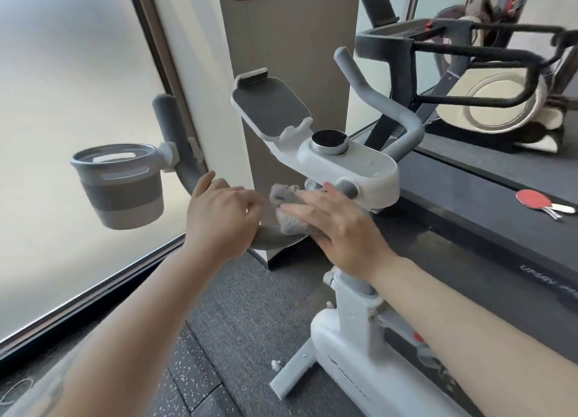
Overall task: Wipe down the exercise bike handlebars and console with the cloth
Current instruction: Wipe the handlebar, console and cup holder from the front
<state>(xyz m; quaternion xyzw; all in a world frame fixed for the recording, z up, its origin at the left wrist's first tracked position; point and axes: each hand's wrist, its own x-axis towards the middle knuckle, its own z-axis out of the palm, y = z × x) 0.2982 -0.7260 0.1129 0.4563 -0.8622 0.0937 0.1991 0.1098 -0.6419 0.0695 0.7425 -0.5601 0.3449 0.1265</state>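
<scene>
A white exercise bike stands in front of me, with a console point(350, 166) carrying a dark round knob and a tilted tablet holder point(270, 110). Grey handlebars point(378, 94) curve up on both sides. A crumpled grey cloth point(289, 210) lies on the left handlebar's lower bend, just left of the console. My right hand point(341, 225) lies over the cloth with fingers extended, pressing it against the bar. My left hand point(219, 216) is just left of the cloth, over the bar, with fingers curled; what it holds is unclear.
A grey cup holder point(119, 185) is clamped to the left handlebar. A frosted window fills the left side. A treadmill deck point(488, 197) with a red table-tennis paddle point(538, 202) lies to the right. A second exercise machine point(506, 103) stands behind it. A beige pillar rises behind the bike.
</scene>
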